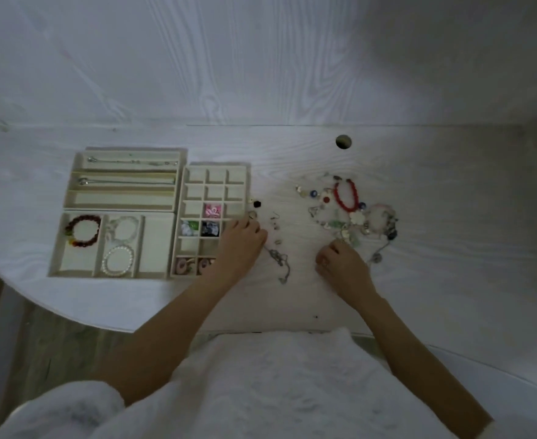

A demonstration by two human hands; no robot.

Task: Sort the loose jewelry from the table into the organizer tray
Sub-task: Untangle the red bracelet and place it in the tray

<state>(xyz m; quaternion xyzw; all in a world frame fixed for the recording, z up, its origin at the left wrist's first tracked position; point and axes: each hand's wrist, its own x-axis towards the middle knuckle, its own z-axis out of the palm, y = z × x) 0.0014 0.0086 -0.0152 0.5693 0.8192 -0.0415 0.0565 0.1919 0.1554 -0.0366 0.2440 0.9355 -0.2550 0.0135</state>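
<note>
A cream organizer of three trays lies on the left of the table: a long-slot tray (124, 198) holding two chains, a three-bay tray (157, 245) with bead and pearl bracelets, and a small-cell grid tray (194, 207) with several small pieces. My left hand (240, 242) rests at the grid tray's right edge, fingers curled, pinching a small ring (252, 214) at its tips. A thin chain (279, 261) lies just right of it. My right hand (343, 264), fingers curled, touches the near edge of the loose jewelry pile (352, 213), which includes a red bead bracelet (346, 194).
A small black piece (257, 204) and tiny earrings (275, 221) lie between the grid tray and the pile. A round cable hole (343, 141) sits at the table's back. The table's rounded front edge (70, 318) curves near my lap; a white wall panel rises behind.
</note>
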